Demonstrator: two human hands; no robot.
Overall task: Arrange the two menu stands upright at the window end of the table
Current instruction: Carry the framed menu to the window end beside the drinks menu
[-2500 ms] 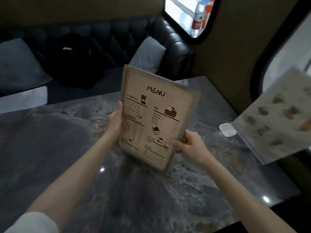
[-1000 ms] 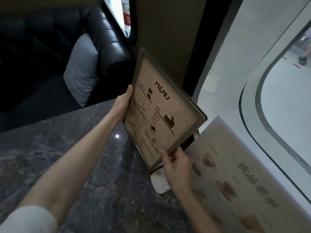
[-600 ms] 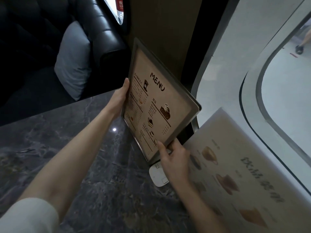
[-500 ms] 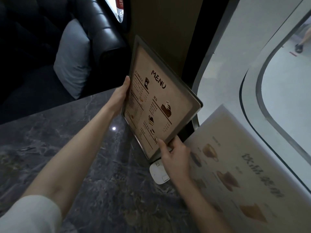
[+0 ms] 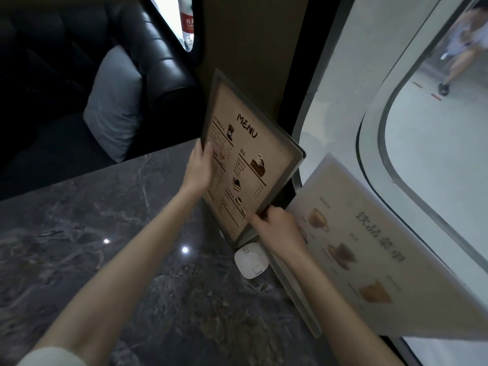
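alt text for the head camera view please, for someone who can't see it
Two bare hands, left hand and right hand, hold a MENU stand upright at the window end of a dark marble table. A second menu stand stands to its right by the window, with a small white device nearby.

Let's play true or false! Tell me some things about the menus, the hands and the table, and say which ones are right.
1. Both hands hold the MENU stand. True: the left hand grips its left edge, the right hand its lower corner.
2. The drinks menu stand lies flat on the sofa. False: it stands by the window.
3. A small white device sits on the table. True.
4. The table is bright red. False: it is dark grey marble.
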